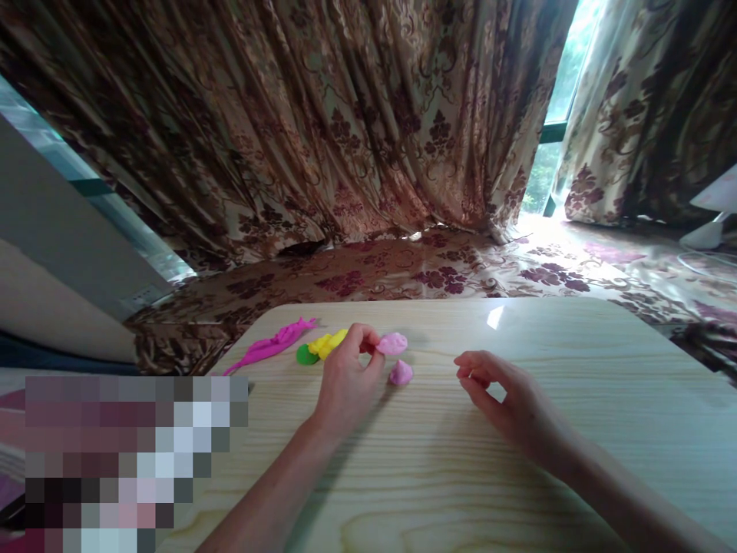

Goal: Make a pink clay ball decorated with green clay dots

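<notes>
Between thumb and fingertips, my left hand [352,376] pinches a light pink lump of modelling clay [394,343] just above the table. A second light pink piece, a small pointed mound [401,373], sits on the tabletop right below it. My right hand [504,392] hovers to the right, fingers curved and a gap showing between thumb and forefinger, with nothing in it. Behind my left hand lies a yellow lump of clay [327,345], partly hidden by the hand. A green round piece [307,355] touches its left side.
A long twisted magenta strip [276,346] lies at the table's left edge. The pale wood-grain table [437,476] has rounded far corners. Patterned curtains [345,115] hang behind it, above a cloth-covered ledge [391,273]. A white lamp [714,203] stands at the far right. The lower left is pixelated.
</notes>
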Demonstrator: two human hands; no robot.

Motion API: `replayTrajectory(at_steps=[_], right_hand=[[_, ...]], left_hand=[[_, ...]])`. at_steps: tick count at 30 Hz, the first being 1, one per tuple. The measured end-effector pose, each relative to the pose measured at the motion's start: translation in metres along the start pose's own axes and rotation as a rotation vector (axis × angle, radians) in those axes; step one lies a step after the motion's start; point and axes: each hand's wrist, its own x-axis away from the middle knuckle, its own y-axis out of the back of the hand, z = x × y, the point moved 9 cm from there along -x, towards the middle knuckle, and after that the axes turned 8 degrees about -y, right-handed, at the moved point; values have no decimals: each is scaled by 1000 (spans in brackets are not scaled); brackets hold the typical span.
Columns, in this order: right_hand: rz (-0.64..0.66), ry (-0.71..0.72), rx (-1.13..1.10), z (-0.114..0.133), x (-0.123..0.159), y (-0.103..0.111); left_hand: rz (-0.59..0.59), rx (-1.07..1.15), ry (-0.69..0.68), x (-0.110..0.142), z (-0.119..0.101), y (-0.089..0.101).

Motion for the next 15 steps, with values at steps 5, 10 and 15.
replayTrajectory(at_steps=[5, 10, 15], right_hand=[[65, 4, 24, 2, 0, -7], [96, 6, 37, 5, 0, -7], [92, 16, 42, 6, -1, -4]], left_hand=[[67, 7, 13, 6, 8, -7], [116, -13, 7, 11, 8, -17], [154, -5, 28, 15, 13, -21]])
